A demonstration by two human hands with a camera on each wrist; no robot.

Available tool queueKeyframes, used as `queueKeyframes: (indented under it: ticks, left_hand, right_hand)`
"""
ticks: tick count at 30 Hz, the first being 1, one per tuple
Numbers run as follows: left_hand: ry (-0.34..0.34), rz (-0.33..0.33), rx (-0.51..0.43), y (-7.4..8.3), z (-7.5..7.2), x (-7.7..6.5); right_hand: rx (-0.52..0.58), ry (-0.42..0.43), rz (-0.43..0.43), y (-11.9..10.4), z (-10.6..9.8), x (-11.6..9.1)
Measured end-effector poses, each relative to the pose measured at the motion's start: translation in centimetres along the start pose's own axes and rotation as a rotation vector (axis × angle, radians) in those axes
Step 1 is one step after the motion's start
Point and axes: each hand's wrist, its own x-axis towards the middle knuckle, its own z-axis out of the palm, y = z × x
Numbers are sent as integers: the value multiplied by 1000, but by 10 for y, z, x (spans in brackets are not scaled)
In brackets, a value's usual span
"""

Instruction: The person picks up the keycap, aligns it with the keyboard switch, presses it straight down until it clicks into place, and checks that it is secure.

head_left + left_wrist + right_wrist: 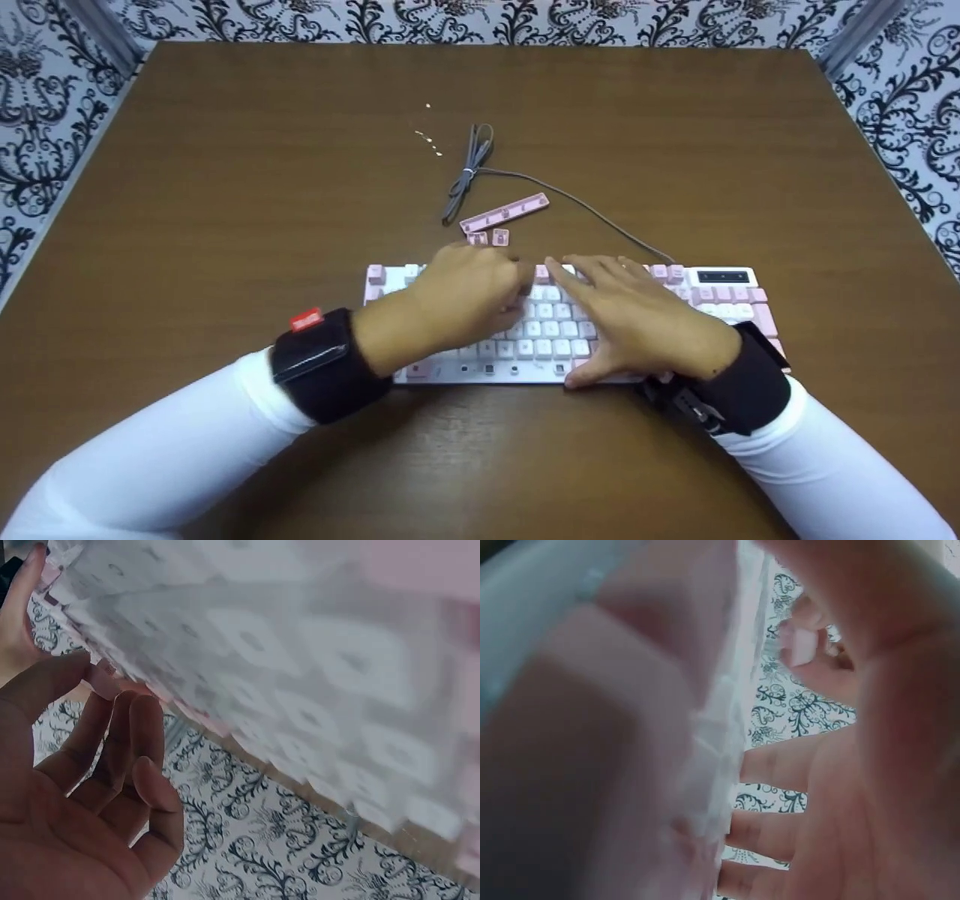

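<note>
A white and pink computer keyboard (536, 373) lies at the middle of the table, with several bare key positions along its front row. My left hand (472, 296) is over its left half. Between thumb and index finger it pinches a small pink keycap (103, 681), close to the keyboard's back row. Spread across the keyboard to the right is my right hand (634, 315), its thumb at the front edge and its straight fingers reaching the back edge. Behind the keyboard lie a long pink keycap (504, 213) and two small pink keycaps (500, 238).
A grey cable (585, 206) runs from the keyboard's back to a tied bundle (469, 172). Small pale specks (427, 138) show on the brown table (262, 150) farther back. Black-and-white patterned covering (450, 21) surrounds the table.
</note>
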Motion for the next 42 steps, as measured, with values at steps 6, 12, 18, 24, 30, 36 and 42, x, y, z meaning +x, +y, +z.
queueKeyframes:
  ticks: [6,12,18,24,30,36,42]
  left_hand:
    - [80,-42,-41,-19,-5,-38]
    - [108,-107,-80,-30,-3,-81]
    - [138,-161,-100,-30,4,-110]
    - [155,-167,-43,-27,11,-125]
    - [169,-149,-2,-27,12,-128]
    - [163,-124,56,-23,8,-124]
    - [187,-126,98,-19,10,-126]
  right_hand:
    - [5,-4,7,0,1,0]
    - [7,-21,16,-1,1,1]
    - [1,-22,15,0,-2,1]
    - [9,-28,9,0,1,2]
    - [5,-14,-12,0,-1,2]
    - [11,-1,-8,2,-3,2]
    - [10,-7,-9,0,0,2]
